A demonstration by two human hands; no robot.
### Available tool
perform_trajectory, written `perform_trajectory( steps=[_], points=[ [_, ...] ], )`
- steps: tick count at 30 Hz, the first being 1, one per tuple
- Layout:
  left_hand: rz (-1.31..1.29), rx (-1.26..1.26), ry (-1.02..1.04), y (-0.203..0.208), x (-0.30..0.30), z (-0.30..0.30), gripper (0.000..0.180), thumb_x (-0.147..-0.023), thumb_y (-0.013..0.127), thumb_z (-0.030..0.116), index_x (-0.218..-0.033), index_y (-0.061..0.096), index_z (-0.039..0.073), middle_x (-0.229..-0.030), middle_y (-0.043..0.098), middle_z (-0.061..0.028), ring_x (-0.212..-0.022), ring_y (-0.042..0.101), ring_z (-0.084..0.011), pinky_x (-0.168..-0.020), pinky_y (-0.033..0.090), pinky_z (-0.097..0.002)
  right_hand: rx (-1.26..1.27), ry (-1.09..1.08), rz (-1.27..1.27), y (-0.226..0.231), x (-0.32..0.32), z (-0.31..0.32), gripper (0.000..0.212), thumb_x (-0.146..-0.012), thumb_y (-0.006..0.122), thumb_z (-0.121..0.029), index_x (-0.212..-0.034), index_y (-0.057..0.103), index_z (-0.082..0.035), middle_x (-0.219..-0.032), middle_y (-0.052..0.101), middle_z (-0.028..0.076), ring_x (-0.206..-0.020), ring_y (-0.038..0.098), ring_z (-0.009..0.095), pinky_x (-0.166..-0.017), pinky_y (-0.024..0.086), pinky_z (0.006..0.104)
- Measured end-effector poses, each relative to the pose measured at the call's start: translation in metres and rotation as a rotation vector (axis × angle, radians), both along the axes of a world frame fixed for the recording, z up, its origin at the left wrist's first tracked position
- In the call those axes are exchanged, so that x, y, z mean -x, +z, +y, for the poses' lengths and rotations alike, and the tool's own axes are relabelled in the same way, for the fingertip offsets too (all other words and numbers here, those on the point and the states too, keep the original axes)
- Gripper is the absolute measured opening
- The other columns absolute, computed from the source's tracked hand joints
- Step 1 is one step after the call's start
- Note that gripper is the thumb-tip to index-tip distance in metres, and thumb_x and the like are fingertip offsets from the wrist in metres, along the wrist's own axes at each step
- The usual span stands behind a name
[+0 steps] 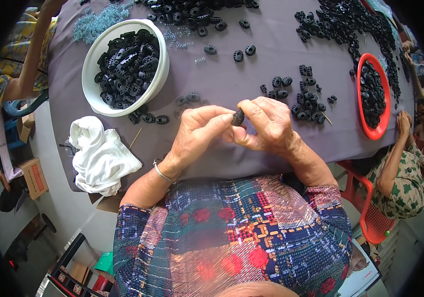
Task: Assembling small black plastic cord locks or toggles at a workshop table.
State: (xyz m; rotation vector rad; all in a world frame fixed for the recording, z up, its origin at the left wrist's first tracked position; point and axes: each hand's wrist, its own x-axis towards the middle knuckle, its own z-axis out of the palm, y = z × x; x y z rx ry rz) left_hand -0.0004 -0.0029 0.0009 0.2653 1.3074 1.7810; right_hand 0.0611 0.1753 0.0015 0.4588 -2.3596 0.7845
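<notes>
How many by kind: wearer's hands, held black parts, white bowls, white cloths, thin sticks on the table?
Left hand plus right hand: 2
Held black part: 1
White bowl: 1
White cloth: 1
Thin sticks: 2
Total: 7

Bare tabletop (217,81) runs between the white tub (91,64) and the black cluster (308,102), three loose black pieces (238,56) standing in it; the left grip (194,129) and right grip (269,124) close its near end. A red bowl (374,133) blocks the far right.
</notes>
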Motion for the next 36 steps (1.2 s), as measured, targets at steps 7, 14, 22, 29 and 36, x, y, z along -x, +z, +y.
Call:
perform_trajectory(
  steps=[7,14,22,29,36],
  points=[
    [0.037,0.025,-0.037,0.008,0.001,0.001,0.018,-0.092,0.058,0.011,-0.095,0.065,-0.005,-0.079,0.067,-0.0073,-0.07,0.063,-0.0104,-0.065,0.052,-0.0238,0.021,0.047,-0.027,0.001,-0.004,-0.003,0.029,-0.066,0.075,-0.015,-0.081,0.055,0.0,-0.063,0.051,0.007,-0.052,0.055,0.022,-0.047,0.046,0.0329],
    [0.004,-0.001,-0.046,0.006,-0.002,0.002,0.015,-0.09,0.062,0.009,-0.096,0.064,-0.004,-0.083,0.068,-0.0097,-0.072,0.065,-0.0124,-0.067,0.053,-0.0238,0.192,0.225,-0.225,0.013,0.0,0.022,0.045,-0.062,0.071,-0.011,-0.104,0.06,0.002,-0.075,0.059,0.009,-0.062,0.058,0.021,-0.054,0.05,0.0302],
    [0.716,0.033,0.356,0.041,0.005,-0.007,0.014,-0.085,0.061,-0.006,-0.1,0.062,-0.006,-0.091,0.067,-0.0115,-0.082,0.066,-0.0143,-0.073,0.053,-0.0239,0.396,-0.421,-0.203,0.02,0.004,0.073,0.008,-0.082,0.063,-0.002,-0.09,0.064,0.001,-0.077,0.061,0.007,-0.06,0.056,0.012,-0.056,0.046,0.0255],
    [1.187,0.515,0.761,0.052,0.055,-0.047,0.016,-0.083,0.069,0.004,-0.099,0.068,0.001,-0.091,0.069,-0.0069,-0.081,0.061,-0.0109,-0.075,0.048,-0.0247,0.183,-0.362,-0.356,0.015,-0.003,0.084,0.009,-0.081,0.064,-0.005,-0.089,0.064,-0.002,-0.079,0.058,0.007,-0.063,0.057,0.017,-0.06,0.046,0.0287],
    [1.527,0.875,0.678,0.045,0.091,-0.063,0.017,-0.081,0.072,0.014,-0.097,0.072,0.008,-0.098,0.067,-0.0078,-0.097,0.058,-0.0216,-0.085,0.045,-0.0334,-0.239,-0.471,-0.444,0.003,-0.001,0.066,0.027,-0.072,0.071,-0.023,-0.092,0.063,-0.008,-0.094,0.055,0.005,-0.096,0.053,0.024,-0.077,0.042,0.0375]
  ],
)
